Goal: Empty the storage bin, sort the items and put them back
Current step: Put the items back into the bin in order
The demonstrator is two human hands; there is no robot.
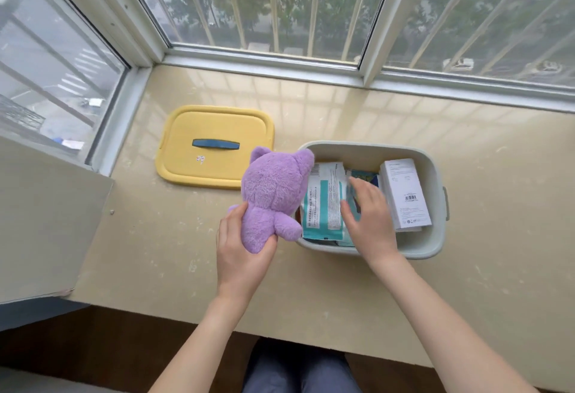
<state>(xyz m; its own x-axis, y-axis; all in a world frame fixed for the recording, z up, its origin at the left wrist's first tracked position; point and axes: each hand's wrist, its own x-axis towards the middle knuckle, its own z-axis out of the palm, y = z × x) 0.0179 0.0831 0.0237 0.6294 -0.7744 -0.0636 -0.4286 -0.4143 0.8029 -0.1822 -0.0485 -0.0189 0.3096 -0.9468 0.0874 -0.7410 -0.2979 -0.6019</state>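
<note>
Two hands busy here. Lid (214, 146) lies up and left of my left hand (241, 255), which is wrapped round the bottom of the plush (273, 193), holding it at the bin's (437, 230) left rim. I'd park it by the lid to start a toy pile. Teal pack (323, 206) sits just left of my right hand (368, 218), which is down in the bin, fingers loose and spread, gripping nothing. White box (404, 193) is just right of it. Lift one pack at a time.

The lid (214, 146) lies left of the bin (435, 230), on the sill (155, 252).
</note>
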